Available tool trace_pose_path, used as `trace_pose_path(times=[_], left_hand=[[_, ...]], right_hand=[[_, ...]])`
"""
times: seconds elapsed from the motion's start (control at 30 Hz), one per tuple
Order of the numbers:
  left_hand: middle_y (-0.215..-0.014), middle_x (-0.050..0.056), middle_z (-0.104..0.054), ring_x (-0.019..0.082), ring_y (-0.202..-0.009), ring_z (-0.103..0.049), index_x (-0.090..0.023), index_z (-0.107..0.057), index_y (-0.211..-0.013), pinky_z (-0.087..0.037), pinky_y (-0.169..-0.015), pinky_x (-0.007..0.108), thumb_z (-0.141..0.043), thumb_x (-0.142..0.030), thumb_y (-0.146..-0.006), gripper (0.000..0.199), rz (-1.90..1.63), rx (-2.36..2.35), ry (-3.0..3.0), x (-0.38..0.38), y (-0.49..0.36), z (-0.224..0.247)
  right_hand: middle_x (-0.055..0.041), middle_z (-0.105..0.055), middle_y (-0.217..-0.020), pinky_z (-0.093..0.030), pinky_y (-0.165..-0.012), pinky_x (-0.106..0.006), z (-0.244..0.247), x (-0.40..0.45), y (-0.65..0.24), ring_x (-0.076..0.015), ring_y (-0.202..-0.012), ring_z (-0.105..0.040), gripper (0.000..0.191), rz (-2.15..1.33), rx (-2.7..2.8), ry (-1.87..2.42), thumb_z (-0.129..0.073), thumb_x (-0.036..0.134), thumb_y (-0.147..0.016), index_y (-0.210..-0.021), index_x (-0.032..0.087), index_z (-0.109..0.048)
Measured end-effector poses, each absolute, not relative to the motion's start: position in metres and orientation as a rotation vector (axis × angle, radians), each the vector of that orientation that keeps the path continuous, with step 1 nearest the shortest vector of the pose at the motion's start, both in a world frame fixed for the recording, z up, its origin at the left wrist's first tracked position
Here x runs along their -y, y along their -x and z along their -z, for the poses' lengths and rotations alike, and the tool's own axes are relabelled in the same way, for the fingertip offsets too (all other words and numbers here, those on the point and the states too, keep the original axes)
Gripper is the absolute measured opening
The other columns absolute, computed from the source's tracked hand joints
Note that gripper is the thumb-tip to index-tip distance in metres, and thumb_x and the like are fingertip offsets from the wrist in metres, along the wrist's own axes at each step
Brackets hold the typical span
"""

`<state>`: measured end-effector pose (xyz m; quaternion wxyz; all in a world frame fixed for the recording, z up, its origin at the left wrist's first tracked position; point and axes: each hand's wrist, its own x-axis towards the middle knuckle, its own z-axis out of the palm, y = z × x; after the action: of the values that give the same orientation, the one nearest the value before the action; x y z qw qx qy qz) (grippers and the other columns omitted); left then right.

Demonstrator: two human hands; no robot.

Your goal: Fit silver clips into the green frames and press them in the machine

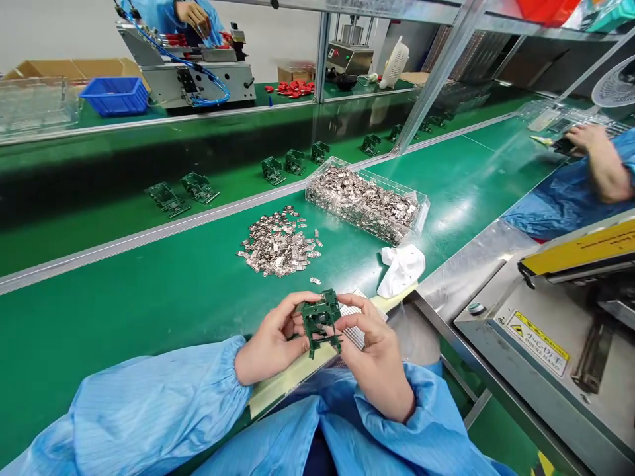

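Between my two hands, just over the near edge of the green table (124, 297), I have a dark green plastic frame (321, 318) with openings and thin posts. My left hand (275, 340) grips its left side with thumb and fingers. On its right side, the fingertips of my right hand (374, 354) pinch it; whether they also hold a small part I cannot make out. Beyond my hands lies a loose pile of small metal pieces (280, 243), with a single piece (315, 281) apart from it. A clear plastic tray (421, 215) behind is full of similar metal pieces.
Similar green frames (198, 188) stand along the belt behind a metal rail (149, 234). A crumpled white cloth (403, 268) lies near the table edge. At right is a machine with a warning label (538, 342). Co-workers' hands (588, 139) show at right and far back; a blue bin (115, 96) sits far left.
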<state>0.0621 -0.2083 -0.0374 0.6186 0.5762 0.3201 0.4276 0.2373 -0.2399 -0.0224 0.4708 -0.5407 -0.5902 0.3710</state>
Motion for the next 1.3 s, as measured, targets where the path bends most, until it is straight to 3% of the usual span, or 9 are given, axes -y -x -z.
trace_pose_path(times=[0.2,0.37,0.5,0.67,1.1,1.3], left_hand=[[-0.092,0.003,-0.065,0.01,-0.065,-0.061,-0.024,-0.056,-0.12,-0.052,-0.058,0.018,-0.068,-0.024,-0.083,0.039,-0.946,-0.799,-1.441,0.212,-0.06,0.042],[-0.082,0.002,-0.061,0.006,-0.051,-0.045,-0.023,-0.058,-0.117,-0.037,-0.044,0.017,-0.06,-0.028,-0.089,0.029,-0.945,-0.944,-1.581,0.215,-0.057,0.053],[-0.084,0.003,-0.062,0.01,-0.06,-0.053,-0.022,-0.057,-0.116,-0.043,-0.052,0.019,-0.06,-0.029,-0.089,0.029,-0.994,-0.986,-1.556,0.219,-0.06,0.054],[-0.079,0.001,-0.062,0.011,-0.062,-0.054,-0.022,-0.057,-0.114,-0.044,-0.055,0.02,-0.058,-0.028,-0.09,0.026,-1.015,-1.049,-1.531,0.222,-0.064,0.05],[-0.077,0.001,-0.064,0.011,-0.058,-0.054,-0.022,-0.058,-0.114,-0.043,-0.053,0.02,-0.058,-0.022,-0.086,0.028,-0.933,-1.063,-1.612,0.233,-0.083,0.043],[-0.102,0.004,-0.067,0.015,-0.081,-0.064,-0.023,-0.055,-0.122,-0.051,-0.071,0.024,-0.059,-0.022,-0.087,0.035,-0.893,-0.986,-1.646,0.209,-0.109,0.053]], right_hand=[[-0.0066,-0.062,-0.112,-0.042,-0.095,-0.037,0.027,0.239,-0.233,-0.0232,-0.108,-0.058,0.01,-0.822,1.436,1.361,-0.066,0.02,-0.08,-0.07,0.023,-0.067],[-0.006,-0.063,-0.095,-0.048,-0.081,-0.033,0.031,0.24,-0.228,-0.0208,-0.09,-0.06,0.011,-0.852,1.359,1.376,-0.066,0.023,-0.08,-0.07,0.022,-0.065],[-0.0055,-0.063,-0.086,-0.05,-0.071,-0.03,0.035,0.241,-0.225,-0.0189,-0.079,-0.06,0.013,-1.027,1.232,1.335,-0.067,0.03,-0.082,-0.074,0.02,-0.065],[-0.0053,-0.063,-0.081,-0.052,-0.067,-0.03,0.037,0.241,-0.219,-0.0186,-0.075,-0.061,0.021,-1.206,1.003,1.28,-0.076,0.037,-0.074,-0.07,0.019,-0.066],[-0.0032,-0.063,-0.071,-0.048,-0.056,-0.024,0.039,0.259,-0.233,-0.015,-0.064,-0.056,0.033,-1.194,0.864,1.27,-0.081,0.045,-0.068,-0.064,0.019,-0.061],[-0.0043,-0.065,-0.073,-0.054,-0.061,-0.03,0.072,0.289,-0.287,-0.0169,-0.064,-0.06,0.038,-1.008,0.775,1.491,-0.068,0.056,-0.08,-0.081,0.018,-0.065]])
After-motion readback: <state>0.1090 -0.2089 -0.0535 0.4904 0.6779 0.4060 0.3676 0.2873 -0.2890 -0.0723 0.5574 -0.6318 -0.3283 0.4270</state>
